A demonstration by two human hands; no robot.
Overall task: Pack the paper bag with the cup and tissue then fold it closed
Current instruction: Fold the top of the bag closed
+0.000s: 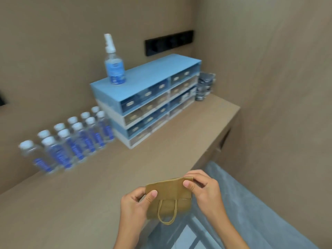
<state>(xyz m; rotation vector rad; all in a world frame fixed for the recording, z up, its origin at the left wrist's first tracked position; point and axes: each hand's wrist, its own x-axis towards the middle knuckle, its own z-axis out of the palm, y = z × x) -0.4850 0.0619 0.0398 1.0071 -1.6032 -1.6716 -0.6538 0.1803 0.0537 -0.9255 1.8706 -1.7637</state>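
Note:
A small brown paper bag [169,194] is held flat in the air over the front edge of the counter, its twisted paper handle hanging down toward me. My left hand [134,205] pinches its left edge between thumb and fingers. My right hand [203,189] pinches its upper right corner. No cup and no tissue can be seen in this view.
A tan counter [89,194] runs along the wall. On it stand several water bottles [71,141] at the left, a blue and white drawer unit [150,99] with a spray bottle [114,62] on top, and a dark stack of packets [204,87] at the right end. Grey floor lies below.

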